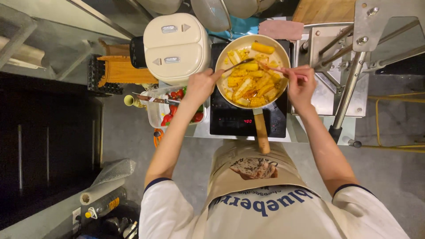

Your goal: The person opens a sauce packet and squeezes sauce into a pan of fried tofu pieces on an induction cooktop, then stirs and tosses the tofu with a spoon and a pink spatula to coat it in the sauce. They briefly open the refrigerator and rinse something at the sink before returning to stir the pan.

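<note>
Bottom of frame: one beige apron (248, 177) over a white shirt with dark-trimmed sleeves; both forearms extend up toward frame centre.

Lower left: one roll of clear film (108, 179), with one clear bottle (104, 206), yellow-capped, lying just below it.

Centre: one black induction hob (241, 119) on the surface (201, 130); one red readout lit on its front panel. One pale frying pan (252, 71) sits on the hob, its wooden handle (261, 135) pointing down-frame toward the apron. The pan holds yellow corn-cob pieces (250, 84), more than ten, exact count not resolvable; one piece lies apart at the pan's upper rim.

Left hand (200, 86), left of the pan: fingers curled closed around one dark-handled utensil (237, 65) whose tip reaches in over the corn. Whether it is a spoon or a fork I cannot tell.

Right hand (301, 84), right of the pan: fingers pinched closed on one pink-handled utensil (274, 68), which also reaches in among the corn from the right rim.

Left of the hob, under the left forearm: one clear tub (161, 115) of red and green vegetables, with one knife (152, 99) laid across its rim.

Farther up, upper centre-left: one cream appliance (175, 44) with two lid latches. Left of it, one wooden block (121, 68).

Upper right: one metal stand (349, 57).

Top edge: one wooden board (325, 11) and one pink cloth (281, 28).
</note>
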